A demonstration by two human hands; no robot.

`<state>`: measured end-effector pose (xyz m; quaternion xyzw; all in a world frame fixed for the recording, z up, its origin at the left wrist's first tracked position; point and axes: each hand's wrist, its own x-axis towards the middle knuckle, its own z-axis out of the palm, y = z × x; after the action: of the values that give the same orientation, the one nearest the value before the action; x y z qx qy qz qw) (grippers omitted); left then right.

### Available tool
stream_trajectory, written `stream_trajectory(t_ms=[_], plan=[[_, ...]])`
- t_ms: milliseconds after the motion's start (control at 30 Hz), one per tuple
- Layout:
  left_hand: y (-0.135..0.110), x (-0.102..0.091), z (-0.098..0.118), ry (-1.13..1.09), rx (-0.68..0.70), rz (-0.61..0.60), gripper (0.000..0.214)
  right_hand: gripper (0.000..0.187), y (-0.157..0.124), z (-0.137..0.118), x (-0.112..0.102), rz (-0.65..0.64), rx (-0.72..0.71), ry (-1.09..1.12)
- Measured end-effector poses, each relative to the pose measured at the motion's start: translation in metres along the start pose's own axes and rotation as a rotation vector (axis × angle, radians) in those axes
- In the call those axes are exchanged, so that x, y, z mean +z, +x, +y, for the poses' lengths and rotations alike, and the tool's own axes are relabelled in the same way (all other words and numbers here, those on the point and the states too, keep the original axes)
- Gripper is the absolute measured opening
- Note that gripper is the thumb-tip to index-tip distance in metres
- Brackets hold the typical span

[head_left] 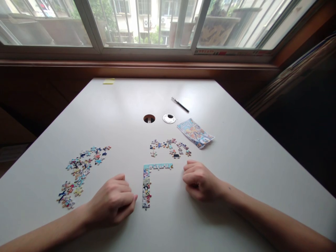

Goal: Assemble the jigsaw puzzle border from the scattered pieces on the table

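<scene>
Joined jigsaw pieces form an L-shaped puzzle corner point(146, 189), with a light-blue top strip and a colourful left side. My left hand point(115, 199) rests on the table just left of it, fingers curled in, nothing seen in them. To the right of the top strip lies my right hand point(198, 180), closed in a loose fist and apart from the puzzle; no piece shows in it. Loose puzzle pieces point(170, 147) lie scattered above the corner. A larger spread of loose pieces point(78, 171) lies beyond my left hand, towards the left.
A creased picture sheet point(195, 133) lies beyond my right hand. Farther back are a pen point(180, 104), a round cable hole point(149, 119) and its metal cover point(169, 118). A yellow note point(108, 81) sits at the white table's point(126, 101) far edge, below a window.
</scene>
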<state>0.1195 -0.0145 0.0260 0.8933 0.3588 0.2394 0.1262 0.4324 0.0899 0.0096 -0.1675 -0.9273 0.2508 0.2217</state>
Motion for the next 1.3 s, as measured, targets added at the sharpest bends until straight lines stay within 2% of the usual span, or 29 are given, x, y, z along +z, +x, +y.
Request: stream_trajectory(t_ms=[567, 1300], plan=[[-0.0013, 0.0047, -0.0026, 0.014, -0.006, 0.022, 0.037, 0.033, -0.0008, 0.0027, 0.0020, -0.002, 0.001, 0.021], [0.0022, -0.0011, 0.0016, 0.005, 0.005, -0.014, 0.035, 0.036, -0.0013, 0.0018, 0.0029, -0.005, 0.008, 0.017]])
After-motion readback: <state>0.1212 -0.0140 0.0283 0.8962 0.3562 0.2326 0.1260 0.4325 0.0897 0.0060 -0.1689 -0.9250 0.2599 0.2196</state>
